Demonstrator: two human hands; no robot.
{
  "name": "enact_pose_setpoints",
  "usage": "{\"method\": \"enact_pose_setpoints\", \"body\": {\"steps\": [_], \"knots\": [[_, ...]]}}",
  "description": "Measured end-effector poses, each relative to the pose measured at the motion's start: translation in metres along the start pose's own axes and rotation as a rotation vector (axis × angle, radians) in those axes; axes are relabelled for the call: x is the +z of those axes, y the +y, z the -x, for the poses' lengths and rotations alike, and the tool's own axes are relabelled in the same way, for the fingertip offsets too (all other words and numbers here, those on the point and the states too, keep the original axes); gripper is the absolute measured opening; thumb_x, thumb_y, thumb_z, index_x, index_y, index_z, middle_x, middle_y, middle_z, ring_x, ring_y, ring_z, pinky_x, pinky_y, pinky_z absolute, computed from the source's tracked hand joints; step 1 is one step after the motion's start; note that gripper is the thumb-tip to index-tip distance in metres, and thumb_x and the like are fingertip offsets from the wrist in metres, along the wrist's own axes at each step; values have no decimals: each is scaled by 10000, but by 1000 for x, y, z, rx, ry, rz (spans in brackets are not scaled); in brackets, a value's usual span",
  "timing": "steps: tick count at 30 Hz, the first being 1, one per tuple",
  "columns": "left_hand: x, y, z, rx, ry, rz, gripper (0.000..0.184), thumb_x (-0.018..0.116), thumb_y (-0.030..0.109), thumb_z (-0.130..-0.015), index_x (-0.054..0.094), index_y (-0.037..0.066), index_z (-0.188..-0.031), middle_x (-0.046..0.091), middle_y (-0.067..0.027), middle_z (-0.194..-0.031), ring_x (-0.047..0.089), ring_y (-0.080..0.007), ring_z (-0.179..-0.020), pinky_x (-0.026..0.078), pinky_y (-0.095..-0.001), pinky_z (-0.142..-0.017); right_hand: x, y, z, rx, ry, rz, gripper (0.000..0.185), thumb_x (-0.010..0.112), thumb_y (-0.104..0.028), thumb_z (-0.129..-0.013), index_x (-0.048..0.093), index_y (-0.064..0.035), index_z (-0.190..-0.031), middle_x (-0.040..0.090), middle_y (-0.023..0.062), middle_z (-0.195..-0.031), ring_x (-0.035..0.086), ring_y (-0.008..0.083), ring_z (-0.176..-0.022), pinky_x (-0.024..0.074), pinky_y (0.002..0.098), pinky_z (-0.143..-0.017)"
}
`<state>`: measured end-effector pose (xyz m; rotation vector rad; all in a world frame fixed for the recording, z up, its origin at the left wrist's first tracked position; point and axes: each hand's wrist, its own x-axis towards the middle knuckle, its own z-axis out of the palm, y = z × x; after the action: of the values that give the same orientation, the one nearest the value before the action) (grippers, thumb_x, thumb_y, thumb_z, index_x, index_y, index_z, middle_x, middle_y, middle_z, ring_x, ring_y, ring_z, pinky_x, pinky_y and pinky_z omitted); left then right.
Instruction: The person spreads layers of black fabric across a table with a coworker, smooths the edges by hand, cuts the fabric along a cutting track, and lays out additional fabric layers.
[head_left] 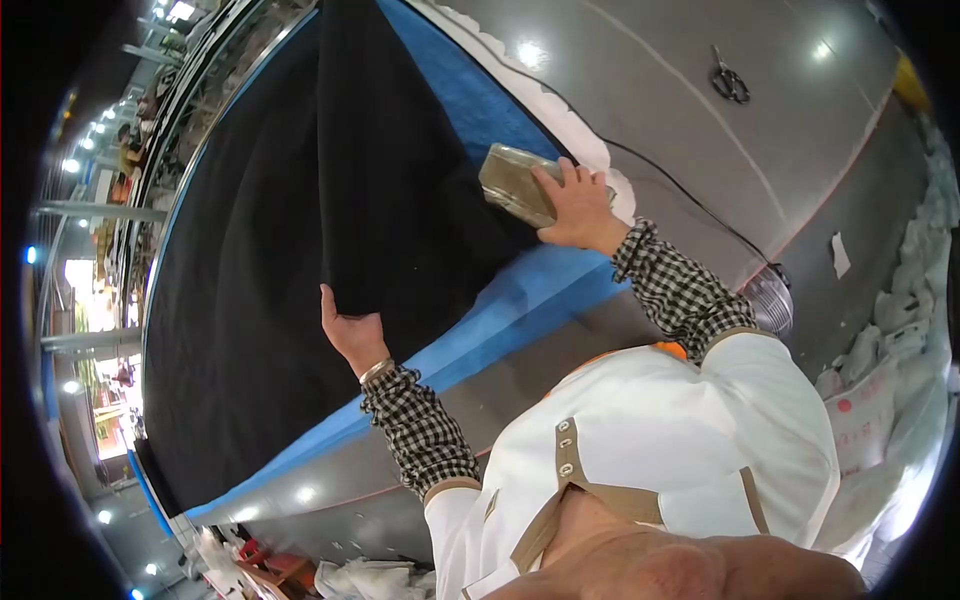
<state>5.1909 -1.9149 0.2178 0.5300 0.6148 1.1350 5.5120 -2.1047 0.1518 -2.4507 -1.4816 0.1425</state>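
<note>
A large sheet of black fabric (250,250) lies over blue sheet material (480,95) on a grey table (680,60), with a raised fold running away from me. My left hand (352,335) is closed at the near end of this fold, thumb on the outside and fingers partly hidden by the cloth. My right hand (580,210) grips a brownish block wrapped in clear plastic (518,183), at the right edge of the black fabric. White scalloped material (540,95) shows along the edge of the blue layer.
Black-handled scissors (730,84) lie on the table at the far right. A black cable (680,185) crosses the tabletop to a rounded metallic object (772,300) beside my right sleeve. A white scrap (840,256) and white sacks (870,400) are on the right.
</note>
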Motion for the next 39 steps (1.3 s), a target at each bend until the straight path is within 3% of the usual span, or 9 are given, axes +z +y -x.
{"method": "enact_pose_setpoints", "body": {"steps": [11,14,18,19,20,23,26,31,39], "knots": [[-12,-10,3,-227,-26,211,323,594,32,-936,592,-64,-1245,646,-152,-1240,610,-311,-1155,466,-424,-1058,5,54,68,356,52,64,1023,743,-538,-665,315,-194,-1529,433,273,-1396,445,451,-1243,325,572,-1032],[-29,-13,11,703,-73,-1521,504,544,-181,-739,620,-56,-1221,654,-208,-1221,603,-314,-1198,432,-343,-1082,-15,52,75,283,126,186,1003,746,-546,-714,291,-209,-1543,491,235,-1363,502,419,-1225,407,536,-990],[-5,-6,20,743,-167,-1271,443,555,-133,-765,673,7,-1168,701,-196,-1077,648,-345,-1022,489,-382,-937,0,54,76,190,196,402,862,738,-503,-784,406,-129,-1486,507,213,-1380,562,372,-1179,445,475,-984],[8,-15,18,326,-119,-846,286,629,0,-808,665,-29,-1090,700,-163,-1002,649,-268,-933,495,-341,-840,15,63,73,39,350,524,813,714,-491,-828,417,-95,-1474,520,200,-1373,589,344,-1148,469,438,-963],[21,-25,14,14,77,-361,259,704,132,-851,657,-65,-1012,698,-130,-928,651,-191,-843,501,-300,-742,19,46,56,2,277,103,790,690,-486,-859,407,-80,-1474,528,186,-1362,598,316,-1133,479,410,-944],[47,-65,28,114,-105,-713,316,758,250,-829,614,-24,-891,627,-19,-806,584,-125,-699,471,-301,-588,1,-28,42,-6,-40,-987,720,634,-448,-938,382,-43,-1477,547,153,-1332,614,245,-1105,499,338,-893],[60,-96,54,407,-473,-1053,157,655,93,-832,589,-10,-929,626,-246,-837,641,-365,-764,490,-424,-643,-16,-98,34,69,-311,-1770,635,609,-303,-990,336,-41,-1500,558,141,-1285,616,192,-1066,502,289,-849],[29,-150,74,775,-566,-1239,70,620,33,-767,626,-1,-828,629,-194,-796,612,-390,-781,480,-468,-688,27,-103,0,33,-193,-1461,222,558,-180,-995,583,-37,-1163,635,65,-963,613,139,-828,516,272,-725],[-70,-141,118,-268,-255,-1054,255,670,259,-913,691,5,-924,634,-16,-776,536,-102,-729,473,-307,-669,31,-73,-20,130,-105,-1387,136,563,-117,-967,654,-43,-1035,641,41,-840,583,100,-681,446,227,-576]]}}
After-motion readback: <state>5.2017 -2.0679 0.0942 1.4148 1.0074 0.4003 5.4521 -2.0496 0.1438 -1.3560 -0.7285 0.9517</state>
